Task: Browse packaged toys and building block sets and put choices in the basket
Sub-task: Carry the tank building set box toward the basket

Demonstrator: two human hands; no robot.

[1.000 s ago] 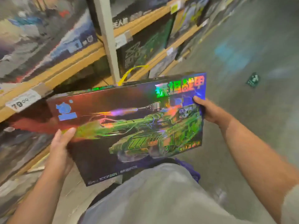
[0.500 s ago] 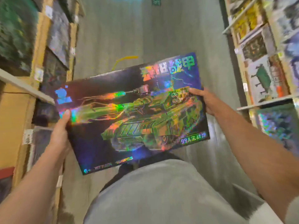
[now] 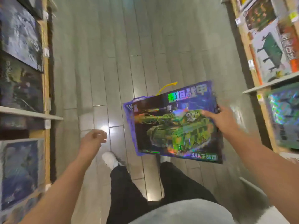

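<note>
A large flat box (image 3: 171,126) with a shiny green tank picture lies low over a purple basket (image 3: 129,107) on the floor, covering most of it. Only the basket's left rim and its yellow handle (image 3: 167,86) show. My right hand (image 3: 221,120) grips the box at its right edge, thumb on the printed face. My left hand (image 3: 93,141) hangs free to the left of the box, fingers loosely curled, holding nothing. The image is blurred by motion.
Wooden shelves with boxed toy sets line both sides of the aisle: dark boxes on the left shelf (image 3: 47,88), a green-vehicle box (image 3: 271,52) on the right. Grey plank floor (image 3: 129,38) runs between them. My legs and a white shoe (image 3: 110,159) stand below the basket.
The left hand has let go of the box. The right hand alone has lowered the box down and to the right, over the basket. The view has tipped down to the floor.
</note>
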